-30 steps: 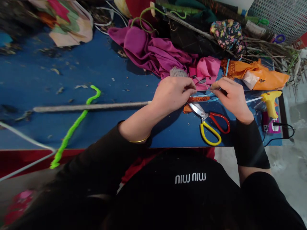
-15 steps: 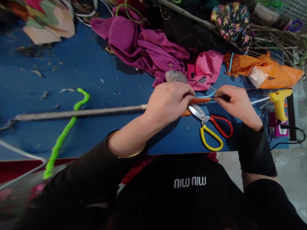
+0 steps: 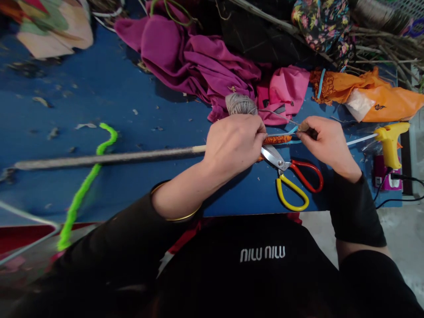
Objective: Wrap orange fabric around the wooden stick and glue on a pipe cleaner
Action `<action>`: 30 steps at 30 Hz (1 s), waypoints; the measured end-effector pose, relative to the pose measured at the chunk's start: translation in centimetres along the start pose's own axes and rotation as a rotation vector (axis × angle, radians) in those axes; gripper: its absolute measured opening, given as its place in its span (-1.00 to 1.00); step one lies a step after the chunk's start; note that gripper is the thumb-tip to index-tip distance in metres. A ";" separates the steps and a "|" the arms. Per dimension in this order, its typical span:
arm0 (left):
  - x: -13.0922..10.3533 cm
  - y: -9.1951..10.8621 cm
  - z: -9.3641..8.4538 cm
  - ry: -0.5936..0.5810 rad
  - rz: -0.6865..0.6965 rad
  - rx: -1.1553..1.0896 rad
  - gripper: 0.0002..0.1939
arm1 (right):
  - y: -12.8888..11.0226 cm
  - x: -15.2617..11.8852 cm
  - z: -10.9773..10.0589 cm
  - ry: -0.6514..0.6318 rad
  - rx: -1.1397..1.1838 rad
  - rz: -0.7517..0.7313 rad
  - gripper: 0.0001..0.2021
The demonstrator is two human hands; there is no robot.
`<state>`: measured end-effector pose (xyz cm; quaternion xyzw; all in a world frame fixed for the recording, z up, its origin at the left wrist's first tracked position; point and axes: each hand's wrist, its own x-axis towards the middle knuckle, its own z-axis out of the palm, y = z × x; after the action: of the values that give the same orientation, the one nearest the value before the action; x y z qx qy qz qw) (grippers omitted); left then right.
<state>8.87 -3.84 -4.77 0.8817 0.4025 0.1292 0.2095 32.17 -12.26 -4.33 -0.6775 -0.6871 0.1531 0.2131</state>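
Note:
My left hand (image 3: 232, 139) is closed around the right part of a long grey-wrapped stick (image 3: 149, 155), which shows a bare pale section beside the wrist. An orange patterned cloth strip (image 3: 278, 140) sticks out past my left fingertips. My right hand (image 3: 326, 143) is closed in a pinch on a thin grey yarn (image 3: 281, 134), stretched between both hands. Light blue cord (image 3: 293, 130) shows close to the right fingertips. A grey yarn ball (image 3: 241, 104) rests just behind my left hand. Below the hands lie scissors (image 3: 281, 165) with one red and one yellow handle.
A yellow glue gun (image 3: 391, 143) stands at the right with a cable. Purple cloth (image 3: 198, 62), pink cloth (image 3: 288, 88) and an orange bag (image 3: 384, 101) lie behind my hands. A bright green fuzzy stem (image 3: 81, 194) crosses beneath the stick on the blue table (image 3: 139, 190).
The view has shifted slightly. Grey yarn now runs tight between my hands, where the blue cord stretched more visibly before. Both hands stay closed in nearly the same places.

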 end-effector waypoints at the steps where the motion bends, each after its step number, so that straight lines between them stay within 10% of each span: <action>1: 0.0 0.1 0.0 -0.010 -0.005 0.003 -0.88 | 0.0 0.0 0.0 -0.005 -0.002 0.003 -0.90; 30: -1.8 0.1 0.6 0.039 0.099 0.119 -0.78 | -1.0 -0.5 -0.3 -0.129 -0.078 -0.001 -0.87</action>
<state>8.02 -5.44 -5.39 0.9087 0.3696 0.1324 0.1421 31.41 -12.78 -3.64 -0.6737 -0.7052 0.1694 0.1417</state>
